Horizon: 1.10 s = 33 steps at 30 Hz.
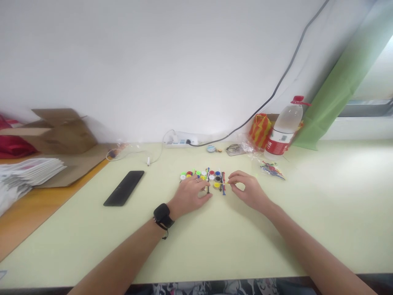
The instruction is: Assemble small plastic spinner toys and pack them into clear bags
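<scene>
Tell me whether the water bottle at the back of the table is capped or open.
Capped. The bottle stands on the table near the wall with its red cap on the neck. How full it is cannot be told.

Open tabletop around the hands, clutter ahead

Bare table [215, 241] lies free behind and between the left hand [190, 194] and right hand [248, 190]. Small coloured pieces [215, 177] crowd just ahead of the fingers. A black phone [124, 187] lies well left of the left hand; a plastic packet [272, 169] and bottle [284, 133] block ahead-right of the right hand.
</scene>
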Motion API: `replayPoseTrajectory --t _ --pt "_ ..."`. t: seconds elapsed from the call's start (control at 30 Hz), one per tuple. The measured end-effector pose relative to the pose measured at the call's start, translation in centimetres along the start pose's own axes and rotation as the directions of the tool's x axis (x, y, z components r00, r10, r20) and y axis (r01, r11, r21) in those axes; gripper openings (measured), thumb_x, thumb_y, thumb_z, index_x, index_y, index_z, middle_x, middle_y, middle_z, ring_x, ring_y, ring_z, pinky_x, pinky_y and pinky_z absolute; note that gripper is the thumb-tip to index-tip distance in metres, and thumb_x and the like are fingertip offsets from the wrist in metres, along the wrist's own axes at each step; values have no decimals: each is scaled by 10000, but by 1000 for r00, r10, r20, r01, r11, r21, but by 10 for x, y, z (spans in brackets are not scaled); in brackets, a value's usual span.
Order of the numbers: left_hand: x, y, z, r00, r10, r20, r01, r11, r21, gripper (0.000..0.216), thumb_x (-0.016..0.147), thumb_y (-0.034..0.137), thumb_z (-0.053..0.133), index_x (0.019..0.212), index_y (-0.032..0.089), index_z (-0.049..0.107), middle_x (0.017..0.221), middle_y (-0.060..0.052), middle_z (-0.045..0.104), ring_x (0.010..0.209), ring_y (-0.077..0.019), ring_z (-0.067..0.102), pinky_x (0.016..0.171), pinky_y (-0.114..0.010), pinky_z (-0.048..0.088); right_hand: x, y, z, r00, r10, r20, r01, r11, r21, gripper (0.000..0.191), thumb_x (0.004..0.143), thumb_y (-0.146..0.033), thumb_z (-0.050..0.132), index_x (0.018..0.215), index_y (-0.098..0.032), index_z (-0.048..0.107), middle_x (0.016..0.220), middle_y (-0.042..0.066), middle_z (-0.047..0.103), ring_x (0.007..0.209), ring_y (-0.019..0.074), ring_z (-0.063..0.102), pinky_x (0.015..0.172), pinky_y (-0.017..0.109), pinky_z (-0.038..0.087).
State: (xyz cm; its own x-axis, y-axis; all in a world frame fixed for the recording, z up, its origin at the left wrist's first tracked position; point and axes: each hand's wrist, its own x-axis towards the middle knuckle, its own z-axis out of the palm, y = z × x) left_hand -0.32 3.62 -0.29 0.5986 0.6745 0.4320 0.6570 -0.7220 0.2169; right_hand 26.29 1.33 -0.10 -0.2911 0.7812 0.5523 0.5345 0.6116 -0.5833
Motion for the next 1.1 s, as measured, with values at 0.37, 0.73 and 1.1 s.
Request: replayPoseTrajectory --t 0.37,0.73,1.1 --pt "1 8 -6 993 27 113 -31 999 31 175 965 334 628 1090 229 691 1013 -40 741 969 -243 681 816 -373 499 -1 1 1 999 -52 6 52 998 34 239 850 -41 555 907 -222 700 988 78 717 896 222 700 799 351 561" --pt "0 0 1 994 27 109 -17 996 -92 231 996 250 572 1204 241 670 976 -23 739 939 -213 687 837 -333 499 -1 -3 -2 998 -47 42 45 997 64 272 816 -3 548 892 -208 709 973 75 712 852 206 682 763 334 537" --pt "-3 12 -3 991 67 118 -39 973 -228 222 975 424 631 1105 270 725 933 -22 679 854 -187 631 754 -292 469 2 -9 -3 992 88 90 -115 922 371 133 881 -147 620 885 -216 733 964 90 722 925 239 685 825 380 557"
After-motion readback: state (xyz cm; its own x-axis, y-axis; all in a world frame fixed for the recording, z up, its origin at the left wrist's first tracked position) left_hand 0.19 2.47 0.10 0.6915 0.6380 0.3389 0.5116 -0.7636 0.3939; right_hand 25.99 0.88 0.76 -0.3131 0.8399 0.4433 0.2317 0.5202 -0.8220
